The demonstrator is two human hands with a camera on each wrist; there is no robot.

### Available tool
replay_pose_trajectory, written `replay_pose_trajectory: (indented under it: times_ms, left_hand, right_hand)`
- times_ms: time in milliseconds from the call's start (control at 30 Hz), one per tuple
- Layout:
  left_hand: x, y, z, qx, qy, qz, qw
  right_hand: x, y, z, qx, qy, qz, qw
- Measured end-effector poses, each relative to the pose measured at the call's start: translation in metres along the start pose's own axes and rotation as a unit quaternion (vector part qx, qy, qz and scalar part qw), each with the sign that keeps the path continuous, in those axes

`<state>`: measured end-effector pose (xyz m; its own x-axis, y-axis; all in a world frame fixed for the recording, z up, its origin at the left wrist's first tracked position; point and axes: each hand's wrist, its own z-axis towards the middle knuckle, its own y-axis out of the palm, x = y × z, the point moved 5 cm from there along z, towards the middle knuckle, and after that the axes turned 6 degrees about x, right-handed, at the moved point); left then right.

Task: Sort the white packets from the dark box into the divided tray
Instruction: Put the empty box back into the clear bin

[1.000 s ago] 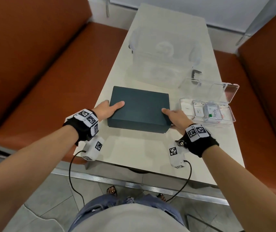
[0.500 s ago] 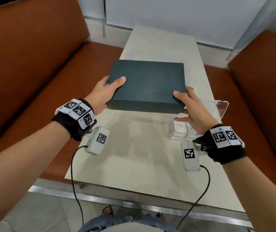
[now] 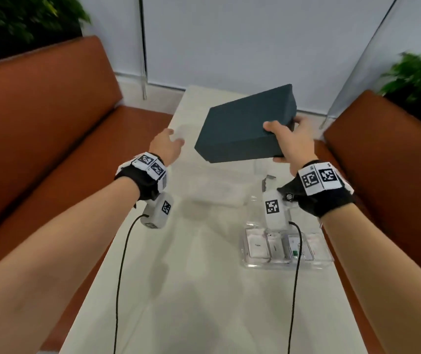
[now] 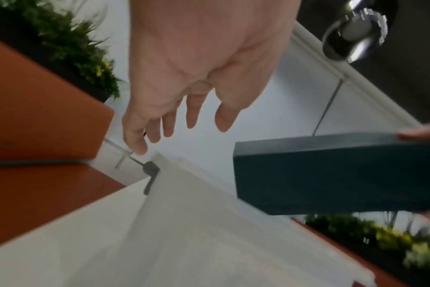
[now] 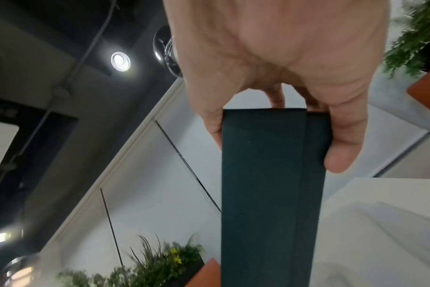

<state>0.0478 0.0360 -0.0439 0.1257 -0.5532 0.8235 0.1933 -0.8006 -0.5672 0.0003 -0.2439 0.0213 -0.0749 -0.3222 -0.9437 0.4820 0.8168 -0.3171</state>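
Dark box (image 3: 245, 123) held tilted above table (image 3: 204, 290), gripped at one end by right hand (image 3: 291, 146). Left hand (image 3: 166, 146) beside box, fingers (image 4: 192, 114) relaxed, empty. Divided tray (image 3: 286, 261) on table, below right wrist.

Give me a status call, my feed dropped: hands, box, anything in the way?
Right hand grips the dark box, lifted and tilted above the table. Left hand open, off the box. Divided tray below the right wrist; nothing blocking.

No text can be read anywhere: the white packets (image 3: 256, 247) in the divided tray (image 3: 287, 264) carry only blurred marks, and the wrist bands (image 3: 319, 178) above it show only square black-and-white code patterns.
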Motion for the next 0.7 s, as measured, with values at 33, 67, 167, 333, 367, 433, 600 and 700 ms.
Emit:
replay_pose_trajectory:
  times_ms: [33,67,167,333,367,433,600,700]
  left_hand:
    - [-0.003,0.003,0.004,-0.003,0.01,0.042,0.999]
    - [-0.006,0.007,0.007,-0.007,0.015,0.065,0.998]
    - [-0.01,0.017,0.012,-0.014,0.033,0.105,0.994]
    - [-0.015,0.025,0.016,-0.016,0.059,0.14,0.988]
    - [-0.017,0.026,0.017,-0.019,0.063,0.144,0.987]
    - [-0.019,0.026,0.017,-0.024,0.067,0.147,0.987]
    - [-0.019,0.024,0.015,-0.018,0.074,0.154,0.985]
    - [-0.02,0.026,0.015,-0.012,0.077,0.149,0.986]
  right_hand:
    - [0.001,0.005,0.005,0.006,-0.009,-0.024,1.0]
    - [0.002,0.012,0.008,0.007,-0.012,-0.043,0.999]
    - [0.009,0.042,0.015,-0.023,0.01,-0.086,0.996]
    - [0.039,0.095,0.025,-0.089,0.129,-0.085,0.984]
    - [0.045,0.103,0.027,-0.092,0.14,-0.089,0.982]
    - [0.059,0.112,0.034,-0.089,0.148,-0.114,0.978]
    - [0.065,0.12,0.045,-0.085,0.132,-0.2,0.967]
    - [0.067,0.123,0.051,-0.161,0.09,-0.324,0.928]
